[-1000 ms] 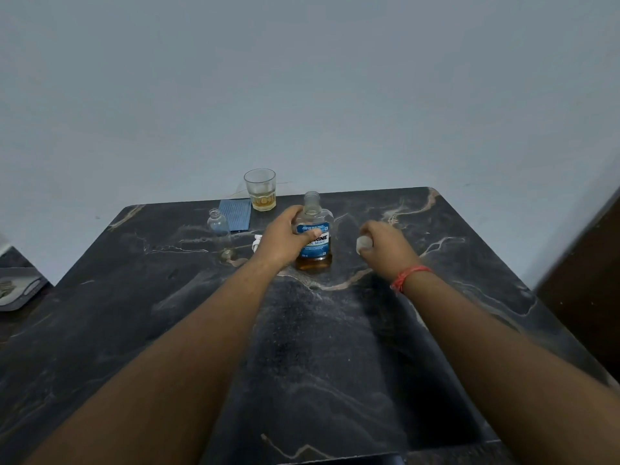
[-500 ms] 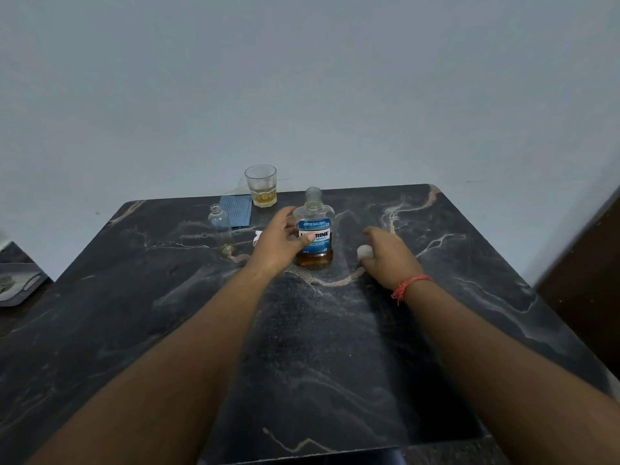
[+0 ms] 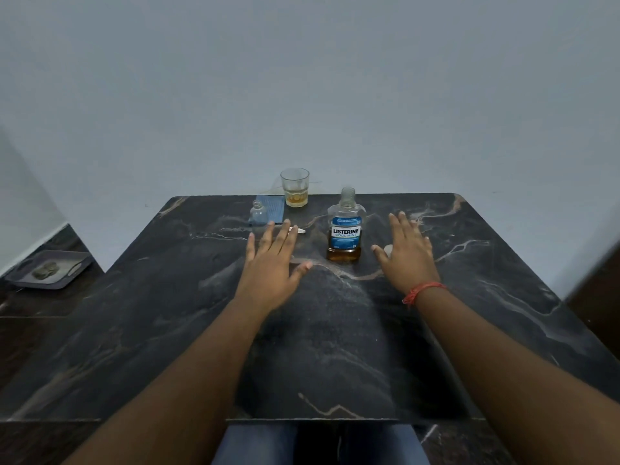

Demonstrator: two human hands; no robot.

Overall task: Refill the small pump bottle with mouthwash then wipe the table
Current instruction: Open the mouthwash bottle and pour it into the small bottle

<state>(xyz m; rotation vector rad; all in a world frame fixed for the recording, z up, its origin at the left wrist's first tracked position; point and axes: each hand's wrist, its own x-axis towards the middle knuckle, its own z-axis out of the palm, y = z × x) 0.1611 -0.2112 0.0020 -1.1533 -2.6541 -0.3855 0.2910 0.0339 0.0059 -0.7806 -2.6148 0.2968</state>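
A mouthwash bottle with a blue label stands uncapped on the dark marble table, amber liquid low in its base. Its white cap lies on the table just right of it, partly under my right hand, which is open with fingers spread. My left hand hovers open to the left of the bottle, touching nothing. The small clear pump bottle stands uncapped at the back left. A white pump part peeks out beyond my left fingertips.
A glass with a little amber liquid stands at the far edge by the wall. A blue cloth lies folded beside it. A grey tray sits on the floor at the left. My knees show below the table's near edge.
My left hand let go of the mouthwash bottle and drew back to the left. My right hand set the white cap down on the table and opened.
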